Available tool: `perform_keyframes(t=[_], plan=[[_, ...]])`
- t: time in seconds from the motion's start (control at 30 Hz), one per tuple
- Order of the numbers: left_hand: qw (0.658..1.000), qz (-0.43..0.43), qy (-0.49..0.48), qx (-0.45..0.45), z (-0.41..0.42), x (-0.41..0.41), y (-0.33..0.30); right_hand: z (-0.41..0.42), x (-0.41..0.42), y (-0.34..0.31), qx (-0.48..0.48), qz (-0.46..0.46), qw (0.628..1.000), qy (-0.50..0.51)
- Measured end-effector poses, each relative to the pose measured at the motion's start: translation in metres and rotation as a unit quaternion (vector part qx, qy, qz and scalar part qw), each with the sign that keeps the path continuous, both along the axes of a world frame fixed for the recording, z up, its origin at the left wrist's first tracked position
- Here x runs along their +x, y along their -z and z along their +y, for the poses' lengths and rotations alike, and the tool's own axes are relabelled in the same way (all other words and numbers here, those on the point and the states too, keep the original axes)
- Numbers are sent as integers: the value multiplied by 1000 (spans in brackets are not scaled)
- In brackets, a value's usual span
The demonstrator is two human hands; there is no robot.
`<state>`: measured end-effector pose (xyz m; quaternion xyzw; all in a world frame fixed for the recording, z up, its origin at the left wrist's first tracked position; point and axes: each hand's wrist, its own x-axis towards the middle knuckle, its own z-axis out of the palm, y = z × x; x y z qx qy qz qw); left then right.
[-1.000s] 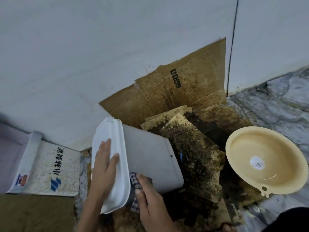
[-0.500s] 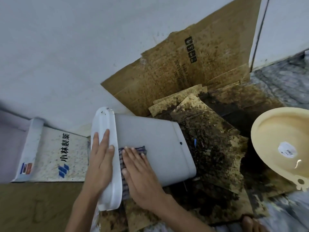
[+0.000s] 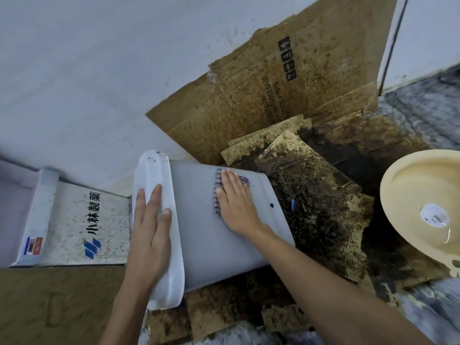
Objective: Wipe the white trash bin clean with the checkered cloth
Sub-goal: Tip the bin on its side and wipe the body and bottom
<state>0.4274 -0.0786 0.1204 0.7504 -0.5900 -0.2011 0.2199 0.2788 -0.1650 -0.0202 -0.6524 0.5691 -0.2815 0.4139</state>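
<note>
The white trash bin (image 3: 199,235) lies on its side on stained cardboard, its lid end toward the left. My left hand (image 3: 149,227) rests flat on the white lid (image 3: 159,170), fingers together. My right hand (image 3: 236,202) presses flat on the bin's upper side wall near its far edge. The blue-and-white checkered cloth (image 3: 217,192) is pinned under that palm; only its edges show at the fingertips and along the left side of the hand.
Dirty, mould-spotted cardboard (image 3: 311,195) covers the floor under and to the right of the bin, and a larger sheet (image 3: 261,90) leans on the white wall. A cream plastic basin (image 3: 420,205) sits at the right. A white printed box (image 3: 74,220) lies at the left.
My right hand has slid the cloth along the bin's side, from beside the lid toward the bin's base end. The left hand has stayed on the lid. The camera has moved closer.
</note>
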Motion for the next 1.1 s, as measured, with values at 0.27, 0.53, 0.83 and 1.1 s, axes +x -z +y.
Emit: perform_keyframes(t=[0.27, 0.53, 0.83, 1.1], plan=[[1000, 1, -2, 8, 4, 0, 0, 80, 24, -46, -76, -6, 995, -65], [1000, 7, -6, 14, 3, -7, -4, -39, 4, 8, -31, -12, 999, 15], [1000, -7, -11, 11, 2, -16, -6, 44, -53, 55, 91, 47, 992, 76], [1000, -2, -21, 16, 2, -22, -9, 3, -16, 11, -14, 6, 1000, -8]])
